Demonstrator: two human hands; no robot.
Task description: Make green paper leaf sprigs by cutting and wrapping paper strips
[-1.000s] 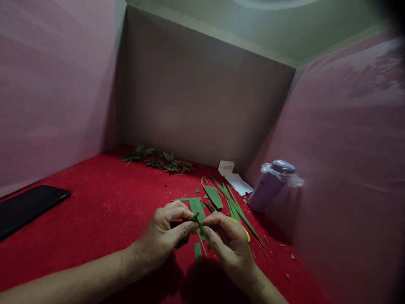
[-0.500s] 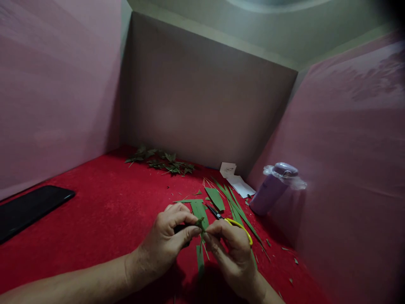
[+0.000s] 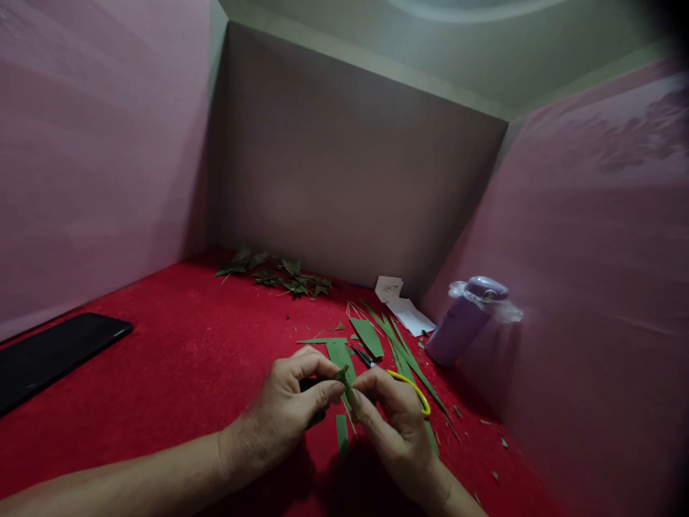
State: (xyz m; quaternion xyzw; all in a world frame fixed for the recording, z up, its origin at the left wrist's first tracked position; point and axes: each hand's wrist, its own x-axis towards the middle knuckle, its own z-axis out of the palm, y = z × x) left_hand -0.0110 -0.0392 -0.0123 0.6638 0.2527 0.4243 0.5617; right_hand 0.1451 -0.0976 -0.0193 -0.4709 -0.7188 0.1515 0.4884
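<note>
My left hand (image 3: 288, 411) and my right hand (image 3: 390, 424) meet low in the middle, both pinched on one small folded green leaf strip (image 3: 344, 380) held just above the red cloth (image 3: 177, 359). A loose tail of the strip hangs down between the hands. Scissors with a yellow handle (image 3: 401, 380) lie on the cloth right behind my right hand. Cut green leaf strips (image 3: 377, 337) are spread just beyond the hands.
A black phone (image 3: 54, 352) lies at the far left. A heap of small leafy pieces (image 3: 280, 276) sits near the back wall. White paper slips (image 3: 401, 301) and a purple bottle (image 3: 463, 319) stand at the right, against pink walls.
The hands stay pinched on the leaf strip, with small finger shifts. My right hand has slid a little, and the yellow scissor handle shows more behind it.
</note>
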